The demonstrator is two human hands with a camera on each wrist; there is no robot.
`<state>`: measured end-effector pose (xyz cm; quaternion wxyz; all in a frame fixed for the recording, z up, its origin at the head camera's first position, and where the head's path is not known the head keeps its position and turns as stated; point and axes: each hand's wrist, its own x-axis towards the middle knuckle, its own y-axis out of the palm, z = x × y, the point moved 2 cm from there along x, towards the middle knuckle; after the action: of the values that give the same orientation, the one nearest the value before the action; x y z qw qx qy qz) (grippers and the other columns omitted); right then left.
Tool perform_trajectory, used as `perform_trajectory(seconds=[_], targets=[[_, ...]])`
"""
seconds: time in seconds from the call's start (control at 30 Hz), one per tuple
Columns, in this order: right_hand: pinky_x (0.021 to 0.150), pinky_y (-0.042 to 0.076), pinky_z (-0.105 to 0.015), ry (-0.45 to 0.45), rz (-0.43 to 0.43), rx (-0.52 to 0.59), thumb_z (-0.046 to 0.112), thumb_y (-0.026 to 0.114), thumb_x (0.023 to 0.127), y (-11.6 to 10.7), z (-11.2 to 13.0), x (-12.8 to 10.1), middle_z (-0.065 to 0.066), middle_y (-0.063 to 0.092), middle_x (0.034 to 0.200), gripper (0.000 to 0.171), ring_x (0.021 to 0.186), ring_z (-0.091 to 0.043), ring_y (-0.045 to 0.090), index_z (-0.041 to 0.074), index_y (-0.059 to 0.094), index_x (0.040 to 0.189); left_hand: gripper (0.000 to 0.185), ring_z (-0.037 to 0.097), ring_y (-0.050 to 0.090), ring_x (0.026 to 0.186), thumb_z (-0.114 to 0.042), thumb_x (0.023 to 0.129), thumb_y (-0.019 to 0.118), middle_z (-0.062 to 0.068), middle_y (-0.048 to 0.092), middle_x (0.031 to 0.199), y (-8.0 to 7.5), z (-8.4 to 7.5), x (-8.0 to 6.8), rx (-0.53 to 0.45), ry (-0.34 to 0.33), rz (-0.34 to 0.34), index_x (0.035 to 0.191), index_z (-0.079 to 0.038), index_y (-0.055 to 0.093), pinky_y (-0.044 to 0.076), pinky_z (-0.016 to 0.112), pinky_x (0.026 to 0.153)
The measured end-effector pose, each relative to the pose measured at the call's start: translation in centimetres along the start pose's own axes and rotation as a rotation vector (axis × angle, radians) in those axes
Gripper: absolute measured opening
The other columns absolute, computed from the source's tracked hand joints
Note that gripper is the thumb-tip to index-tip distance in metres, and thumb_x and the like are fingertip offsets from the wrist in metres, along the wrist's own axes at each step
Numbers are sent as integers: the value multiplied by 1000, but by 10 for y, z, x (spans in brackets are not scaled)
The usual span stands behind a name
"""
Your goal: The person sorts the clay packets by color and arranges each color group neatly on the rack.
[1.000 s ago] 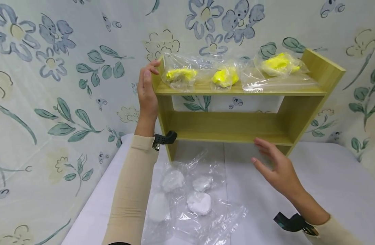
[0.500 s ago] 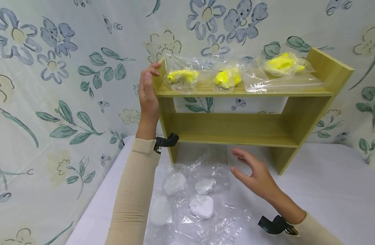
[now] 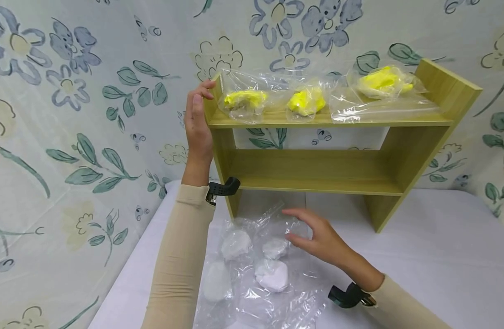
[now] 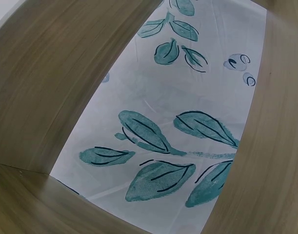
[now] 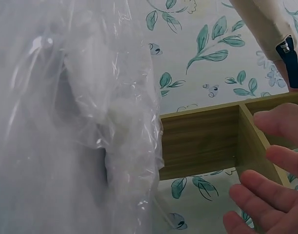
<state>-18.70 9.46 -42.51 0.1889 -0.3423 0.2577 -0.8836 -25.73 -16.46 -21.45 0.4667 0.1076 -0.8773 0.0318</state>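
1. My left hand [image 3: 197, 119] grips the wooden shelf's [image 3: 318, 121] left end, fingers curled over its top edge.
2. Four bagged white lumps [image 3: 272, 275] wait on the desk [image 3: 441, 256].
3. My right hand [image 3: 318, 237], open and empty, hovers beside them.
4. Three bagged yellow lumps [image 3: 304, 101] already sit on the top shelf.

Bright even light, soft faint shadows, glare on plastic bags [image 3: 272, 256], wrist views blurry close-up, slight wide-angle edge warp

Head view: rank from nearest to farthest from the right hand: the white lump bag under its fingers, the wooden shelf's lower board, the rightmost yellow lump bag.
From the right hand:
1. Clear bag with white lump, just left of the fingers.
2. Wooden shelf's lower board, above.
3. Rightmost clear bag with yellow lump, top shelf, far right.
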Motion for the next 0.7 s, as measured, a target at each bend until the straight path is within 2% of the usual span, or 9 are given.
perform_trajectory(seconds=[0.13,0.23,0.47,0.7], targets=[[100,45,-43,22,93,7,24,74,85,9,-4,1,4,59,131,52,123,-17,52,16,55,132,21,5,35,135,-16,99,28,18,52,134,0,0,0,8,-4,-1,97,-16,49,18,22,115],[101,44,-45,13,139,-8,26,75,84,15,-7,2,4,58,132,54,125,-18,51,14,56,132,21,4,35,135,-17,100,28,16,52,134,0,0,0,13,-7,-3,97,-16,49,18,22,114],[107,34,-53,-20,213,7,22,77,81,26,-16,-2,-6,56,135,52,129,-27,48,12,58,129,21,6,36,135,-15,100,28,20,50,134,0,1,-1,-14,4,0,96,-16,49,18,22,115],[102,40,-54,6,311,-5,16,75,83,34,-18,-9,-17,52,138,49,130,-33,46,13,59,129,22,6,36,135,-15,100,28,20,50,135,-1,0,-1,-12,2,2,97,-16,50,18,22,115]])
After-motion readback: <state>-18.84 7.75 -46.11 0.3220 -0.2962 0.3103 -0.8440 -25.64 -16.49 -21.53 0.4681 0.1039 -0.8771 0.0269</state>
